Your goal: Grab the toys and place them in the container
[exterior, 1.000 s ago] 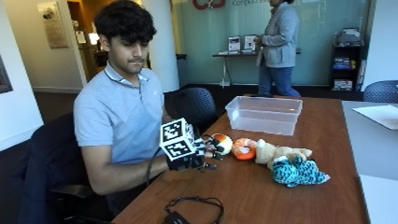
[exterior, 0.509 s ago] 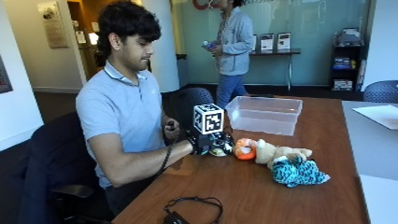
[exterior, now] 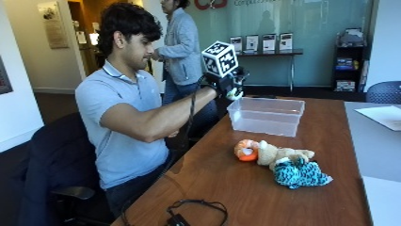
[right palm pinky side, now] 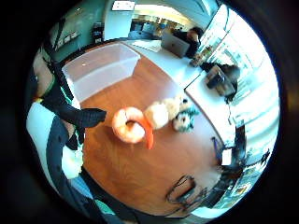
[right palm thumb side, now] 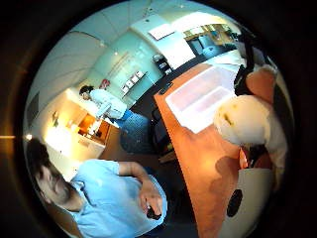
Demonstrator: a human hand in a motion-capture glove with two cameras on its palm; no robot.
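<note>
Outside view: we see our gloved right hand (exterior: 227, 84), grip clamped on a pale plush toy (exterior: 235, 93), raised just beside the clear plastic container (exterior: 266, 116).

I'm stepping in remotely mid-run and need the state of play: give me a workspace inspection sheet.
Surface: wooden table, with a grey table butted against it.
Job's things: clear container on the table, looks empty; orange toy, tan plush and teal patterned plush lie bunched together on the wood, outside the container.
Clutter: a paper sheet on the grey table.
Hand: gloved right hand is raised beside the container, curled round a small white and orange toy.
Cables: black cable coiled at the table's near edge.
Surroundings: office chairs, shelves, another person standing behind.
</note>
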